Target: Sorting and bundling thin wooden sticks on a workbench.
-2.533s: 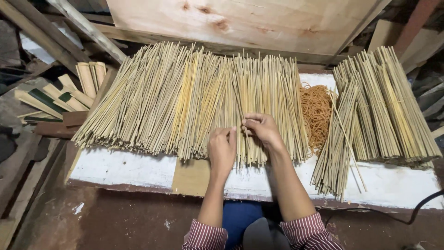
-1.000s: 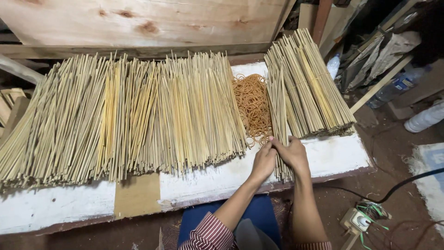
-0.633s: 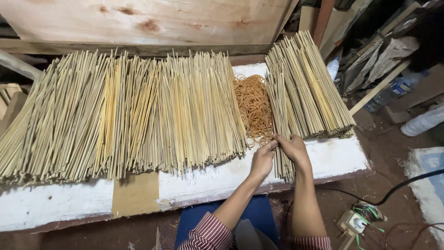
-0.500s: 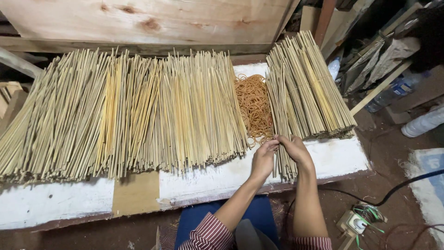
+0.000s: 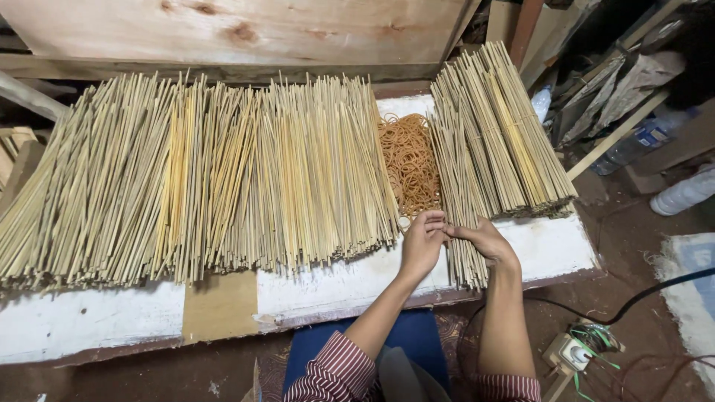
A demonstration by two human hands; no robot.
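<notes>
A thin bundle of bamboo sticks [image 5: 468, 266] lies on the white board [image 5: 328, 286], its near end over the front edge. My right hand [image 5: 485, 240] rests on top of it. My left hand [image 5: 421, 243] is curled just to its left, and the fingertips of both hands pinch together at the bundle's side. Whatever is between them is too small to make out. A heap of orange rubber bands [image 5: 408, 160] lies just beyond my hands. A wide spread of loose sticks [image 5: 194, 175] covers the left of the board, and tied stick bundles [image 5: 499, 141] are stacked on the right.
A plywood sheet [image 5: 246, 30] stands behind the board. A brown patch [image 5: 219, 305] marks the board's front. On the floor at right are a black cable [image 5: 640, 298], a power socket with green wire [image 5: 573, 350], a plastic bottle [image 5: 685, 192] and scrap wood [image 5: 618, 89].
My hands left the big loose pile and moved right to the thin bundle beside the rubber bands. In the last second they slid slightly up it and their fingertips met.
</notes>
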